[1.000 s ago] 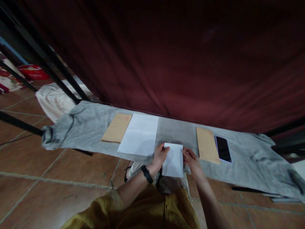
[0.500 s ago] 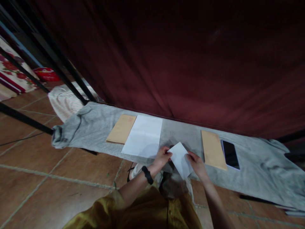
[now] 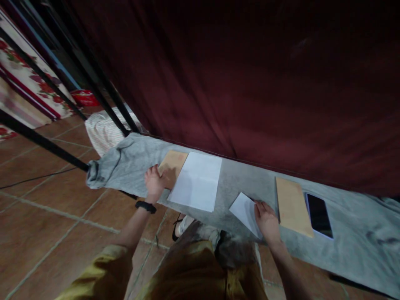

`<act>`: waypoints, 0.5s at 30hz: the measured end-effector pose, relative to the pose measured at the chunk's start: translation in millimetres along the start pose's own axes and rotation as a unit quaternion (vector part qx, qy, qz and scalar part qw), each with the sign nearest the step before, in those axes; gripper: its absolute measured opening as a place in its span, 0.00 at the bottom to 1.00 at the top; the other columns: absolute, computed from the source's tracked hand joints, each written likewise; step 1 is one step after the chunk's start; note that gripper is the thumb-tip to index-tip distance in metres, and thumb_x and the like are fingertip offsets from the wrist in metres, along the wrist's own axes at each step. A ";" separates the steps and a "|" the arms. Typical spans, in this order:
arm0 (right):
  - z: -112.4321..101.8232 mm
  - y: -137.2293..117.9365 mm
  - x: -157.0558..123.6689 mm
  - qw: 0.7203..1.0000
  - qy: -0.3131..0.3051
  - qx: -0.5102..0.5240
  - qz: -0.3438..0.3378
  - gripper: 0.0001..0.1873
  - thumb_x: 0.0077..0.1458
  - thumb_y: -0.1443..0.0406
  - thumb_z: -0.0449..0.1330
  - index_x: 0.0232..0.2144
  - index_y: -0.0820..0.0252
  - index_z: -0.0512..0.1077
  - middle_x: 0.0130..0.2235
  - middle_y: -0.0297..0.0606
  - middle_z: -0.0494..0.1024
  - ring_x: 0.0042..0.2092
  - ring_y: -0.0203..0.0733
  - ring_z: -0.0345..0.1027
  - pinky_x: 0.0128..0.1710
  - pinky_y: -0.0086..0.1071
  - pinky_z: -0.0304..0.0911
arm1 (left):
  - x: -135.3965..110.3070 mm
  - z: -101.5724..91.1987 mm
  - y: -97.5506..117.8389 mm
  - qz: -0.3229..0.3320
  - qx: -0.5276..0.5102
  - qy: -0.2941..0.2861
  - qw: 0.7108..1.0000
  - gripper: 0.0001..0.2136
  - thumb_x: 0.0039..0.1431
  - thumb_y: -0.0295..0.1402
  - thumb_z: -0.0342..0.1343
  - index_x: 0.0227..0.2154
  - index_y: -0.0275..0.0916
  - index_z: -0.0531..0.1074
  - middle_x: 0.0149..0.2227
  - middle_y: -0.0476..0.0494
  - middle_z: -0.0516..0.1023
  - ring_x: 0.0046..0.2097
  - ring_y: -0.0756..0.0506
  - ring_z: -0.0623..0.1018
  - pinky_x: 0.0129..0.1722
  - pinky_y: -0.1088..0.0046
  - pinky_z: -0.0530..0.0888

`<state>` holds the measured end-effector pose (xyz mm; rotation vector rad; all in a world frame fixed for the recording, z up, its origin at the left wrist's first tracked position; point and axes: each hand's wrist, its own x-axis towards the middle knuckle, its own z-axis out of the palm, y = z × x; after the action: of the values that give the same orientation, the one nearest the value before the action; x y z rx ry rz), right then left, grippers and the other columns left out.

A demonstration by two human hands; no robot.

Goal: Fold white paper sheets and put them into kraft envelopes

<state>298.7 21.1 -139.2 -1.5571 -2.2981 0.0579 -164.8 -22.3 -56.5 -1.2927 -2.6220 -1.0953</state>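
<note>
My left hand is at the left edge of a brown envelope, its fingers apart and its thumb over the paper; it does not appear to grip it. A stack of white paper sheets partly overlaps the envelope's right side. My right hand pinches the right side of a folded white paper at the front edge of the cloth-covered bench. Just right of that hand lies a second brown envelope, with a dark-screened phone beside it.
Grey cloth covers the long, narrow bench. A dark red curtain hangs along its back. Black metal bars stand at the left, near a striped cloth and a red basin. Tiled floor lies below.
My left hand has let go of the folded paper and moved left to the brown envelope. My right hand still holds the paper, now lower over the bench. The view has shifted left.
</note>
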 end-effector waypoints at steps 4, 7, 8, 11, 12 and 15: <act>8.9 -6.9 -9.8 0.996 0.040 -0.074 -0.015 0.19 0.68 0.63 0.46 0.49 0.60 0.75 0.43 0.48 0.79 0.44 0.51 0.71 0.48 0.43 0.63 | 35.5 -25.4 -60.8 -0.112 0.068 -0.062 0.989 0.18 0.54 0.44 0.59 0.41 0.35 0.72 0.42 0.32 0.78 0.54 0.31 0.73 0.53 0.56 0.68; 11.5 -7.9 -11.5 0.994 0.042 -0.097 -0.014 0.19 0.67 0.64 0.47 0.50 0.60 0.74 0.42 0.48 0.78 0.43 0.51 0.70 0.47 0.43 0.61 | 37.4 -24.0 -75.9 -0.117 0.047 -0.096 0.987 0.14 0.48 0.44 0.64 0.28 0.41 0.68 0.30 0.44 0.76 0.45 0.36 0.77 0.43 0.66 0.70; 11.7 -7.6 -11.3 0.994 0.041 -0.098 -0.013 0.19 0.67 0.64 0.47 0.50 0.60 0.74 0.42 0.48 0.78 0.43 0.51 0.70 0.47 0.43 0.61 | 37.0 -22.0 -77.5 -0.121 0.038 -0.097 0.987 0.14 0.46 0.43 0.65 0.26 0.42 0.66 0.27 0.46 0.75 0.43 0.38 0.77 0.41 0.67 0.70; 11.4 -6.4 -10.2 0.995 0.037 -0.094 -0.013 0.18 0.67 0.64 0.47 0.50 0.59 0.74 0.41 0.47 0.77 0.42 0.50 0.70 0.46 0.42 0.60 | 38.8 -18.4 -80.1 -0.148 -0.001 -0.095 0.984 0.16 0.42 0.39 0.67 0.23 0.43 0.63 0.23 0.51 0.70 0.36 0.41 0.76 0.35 0.70 0.67; 11.4 -6.2 -10.0 0.995 0.038 -0.092 -0.013 0.18 0.67 0.64 0.47 0.50 0.59 0.74 0.41 0.47 0.77 0.42 0.50 0.70 0.46 0.42 0.60 | 40.4 -18.8 -81.3 -0.158 -0.017 -0.094 0.983 0.15 0.41 0.38 0.67 0.22 0.43 0.63 0.22 0.52 0.69 0.34 0.42 0.75 0.33 0.70 0.66; 12.2 -5.5 -9.6 0.995 0.045 -0.092 -0.016 0.18 0.68 0.64 0.47 0.50 0.60 0.74 0.42 0.47 0.77 0.42 0.49 0.69 0.46 0.41 0.59 | 44.0 -24.7 -85.2 -0.181 -0.061 -0.083 0.978 0.15 0.39 0.36 0.67 0.22 0.42 0.64 0.21 0.53 0.68 0.31 0.44 0.73 0.30 0.71 0.64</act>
<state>293.1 12.3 -151.9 -1.5753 -2.3111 -0.2323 -260.3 -41.8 -73.9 -0.9831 -3.0462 -1.2594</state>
